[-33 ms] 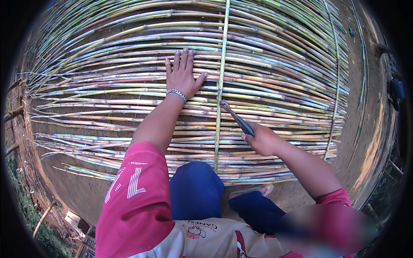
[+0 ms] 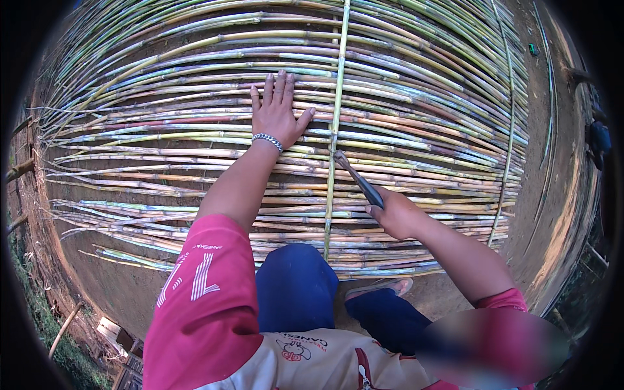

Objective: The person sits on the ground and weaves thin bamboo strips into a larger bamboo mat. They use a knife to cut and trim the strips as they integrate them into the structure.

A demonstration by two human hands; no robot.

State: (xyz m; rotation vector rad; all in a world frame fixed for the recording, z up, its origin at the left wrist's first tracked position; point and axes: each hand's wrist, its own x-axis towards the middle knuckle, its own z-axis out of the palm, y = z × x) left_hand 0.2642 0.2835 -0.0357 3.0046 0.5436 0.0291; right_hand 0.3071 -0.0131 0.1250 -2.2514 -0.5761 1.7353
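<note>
Many long jointed canes (image 2: 214,107) lie side by side across the ground, green, tan and purplish. A yellow-green crosswise cane (image 2: 338,78) runs over them, away from my knees. Flat on the canes, left of that crosspiece, rests my left hand (image 2: 277,115), fingers spread and holding nothing. My right hand (image 2: 393,211) is closed round the dark handle of a metal-headed tool, pincers by its look (image 2: 357,177). The head of the pincers touches or nearly touches the crosswise cane; what is in its jaws is too small to make out.
A second crosswise cane (image 2: 509,110) lies over the canes' right ends. Bare brown soil (image 2: 533,169) borders the layer on the right, with thin loose strips on it. My bent knee (image 2: 296,286) and sandalled foot (image 2: 387,286) are at the near edge. Wooden poles (image 2: 21,170) stand far left.
</note>
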